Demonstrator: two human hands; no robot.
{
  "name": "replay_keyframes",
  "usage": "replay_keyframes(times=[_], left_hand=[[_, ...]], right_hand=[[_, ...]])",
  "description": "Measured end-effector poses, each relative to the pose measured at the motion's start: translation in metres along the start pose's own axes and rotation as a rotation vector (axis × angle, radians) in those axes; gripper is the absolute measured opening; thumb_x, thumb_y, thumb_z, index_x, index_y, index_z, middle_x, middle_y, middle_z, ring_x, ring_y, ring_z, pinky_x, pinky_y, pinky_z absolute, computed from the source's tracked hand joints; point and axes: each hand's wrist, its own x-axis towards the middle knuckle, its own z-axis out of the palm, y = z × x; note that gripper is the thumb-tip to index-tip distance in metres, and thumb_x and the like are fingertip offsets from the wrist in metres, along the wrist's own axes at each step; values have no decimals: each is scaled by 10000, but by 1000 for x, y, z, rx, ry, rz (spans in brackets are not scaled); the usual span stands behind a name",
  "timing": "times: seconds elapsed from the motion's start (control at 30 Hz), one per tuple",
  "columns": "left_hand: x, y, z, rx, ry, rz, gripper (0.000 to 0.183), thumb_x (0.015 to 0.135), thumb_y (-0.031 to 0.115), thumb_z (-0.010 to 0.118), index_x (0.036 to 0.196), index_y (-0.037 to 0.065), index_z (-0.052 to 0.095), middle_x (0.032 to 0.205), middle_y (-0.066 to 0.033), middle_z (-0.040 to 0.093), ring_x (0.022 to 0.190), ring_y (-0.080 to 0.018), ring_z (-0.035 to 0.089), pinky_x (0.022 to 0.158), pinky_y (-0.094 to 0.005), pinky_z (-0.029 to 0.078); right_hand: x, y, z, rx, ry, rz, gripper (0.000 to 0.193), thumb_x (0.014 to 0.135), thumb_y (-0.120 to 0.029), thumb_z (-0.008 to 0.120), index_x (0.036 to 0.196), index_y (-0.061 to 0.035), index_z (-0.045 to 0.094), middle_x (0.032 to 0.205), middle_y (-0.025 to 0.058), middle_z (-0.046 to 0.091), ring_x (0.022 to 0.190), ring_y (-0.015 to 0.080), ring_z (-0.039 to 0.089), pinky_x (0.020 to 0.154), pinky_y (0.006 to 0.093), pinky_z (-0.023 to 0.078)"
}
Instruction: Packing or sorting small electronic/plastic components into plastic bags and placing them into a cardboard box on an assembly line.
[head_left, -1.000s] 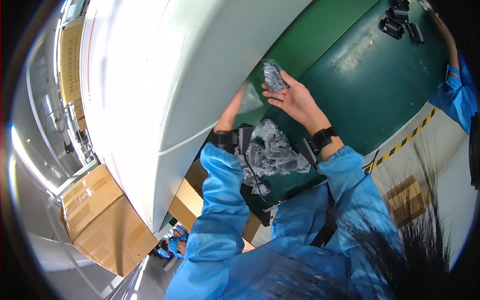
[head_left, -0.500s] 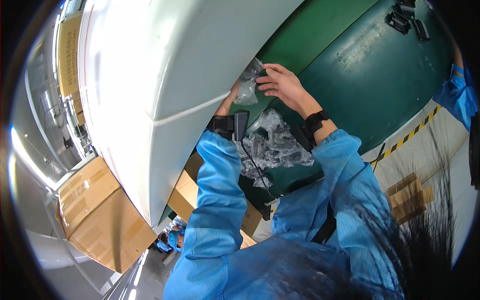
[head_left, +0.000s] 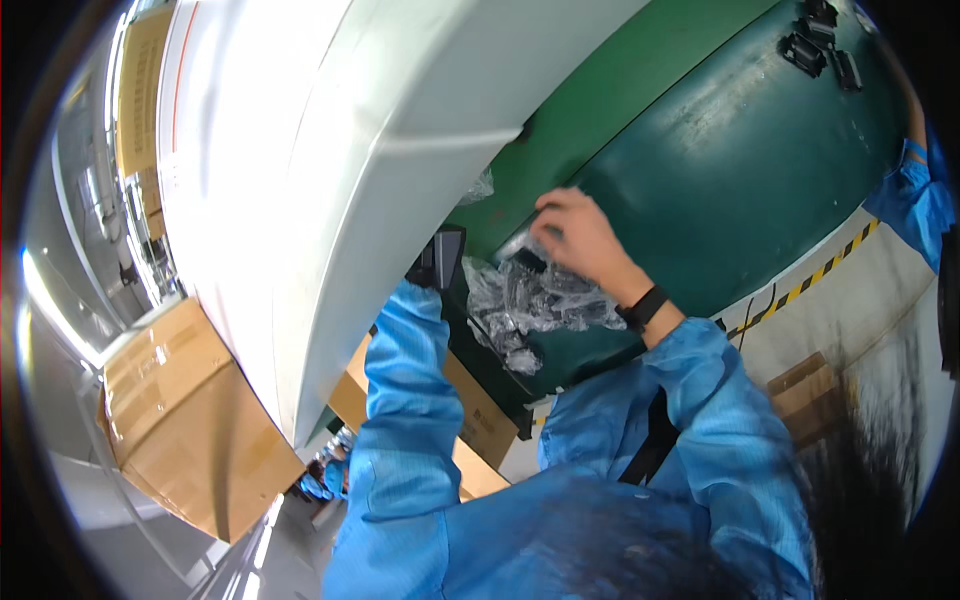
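Observation:
My right hand [head_left: 578, 238] hangs over the right side of a pile of clear plastic bags [head_left: 545, 297] on the green worktop. Its fingers are curled in and a little blurred. A glossy bit of plastic film and a small dark piece lie right beside the fingertips; what the fingers hold, if anything, I cannot make out. My left forearm [head_left: 410, 340] runs up to the edge of a large white panel [head_left: 420, 130], which hides the left hand. At that edge, part of another clear bag [head_left: 480, 188] peeks out.
Several black parts [head_left: 815, 45] lie at the worktop's far right. Another person's blue sleeve [head_left: 912, 200] enters at the right edge. Cardboard boxes [head_left: 195, 420] stand at the lower left, and a flattened cardboard piece [head_left: 803, 395] lies past the yellow-black striped edge [head_left: 810, 280].
My right hand has come down from the bag by the panel edge to the pile, its fingers curling. The left hand has slipped behind the panel, which now covers more of the view.

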Motion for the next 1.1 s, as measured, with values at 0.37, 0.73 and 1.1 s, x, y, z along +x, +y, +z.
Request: replay_keyframes(times=[0.37, 0.73, 1.1], left_hand=[[-18, 15, 8, 265, 34, 171, 274, 921, 236, 679, 1008, -23, 698, 945, -64, 712, 863, -159, 643, 782, -315, 497], [-51, -24, -11, 383, 92, 319, 245, 922, 221, 648, 1000, -9, 679, 939, -107, 703, 849, -225, 647, 788, -372, 497], [-81, -87, 5, 420, 348, 152, 228, 910, 196, 644, 1002, -11, 670, 939, -115, 698, 831, -239, 646, 785, -387, 497]], right_hand=[[80, 5, -99, 182, 346, 169, 89, 839, -79, 654, 852, -2, 698, 763, 91, 704, 705, 161, 664, 692, 291, 524], [131, -19, -152, 297, 575, -118, 105, 907, -61, 613, 934, 38, 635, 726, 22, 650, 661, 76, 580, 642, 241, 485], [169, 47, -167, 679, 293, 244, 134, 974, -94, 510, 1016, 25, 554, 753, 20, 573, 595, 93, 517, 500, 256, 413]])
